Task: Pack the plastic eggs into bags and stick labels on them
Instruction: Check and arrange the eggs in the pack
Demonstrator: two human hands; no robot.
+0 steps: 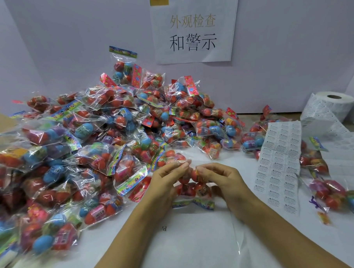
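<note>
A white desk (197, 244) stands against a pale lilac wall (280, 48), where a white paper sign (194, 27) printed with large Chinese characters is fixed by a strip of yellow tape. A large heap of clear plastic bags filled with red, blue and purple plastic eggs (87, 146) covers the left and middle of the desk and rises against the wall, many bags topped with bright printed header cards. To the right lies a long white sheet of small printed warning labels (279, 166), and behind it, near the wall, stands a thick white roll of the same labels (331, 104) with its loose end trailing forward. A few more filled bags (335, 193) lie at the far right edge. At the centre, both hands hold one clear bag of red plastic eggs (191, 189) just above the desk, its colourful header strip hanging toward the person. The left hand (166, 185) pinches the bag's upper edge between curled fingertips and thumb; the right hand (220, 178) does likewise just beside it, so each grip is closed on the film, fingertips nearly meeting.
</note>
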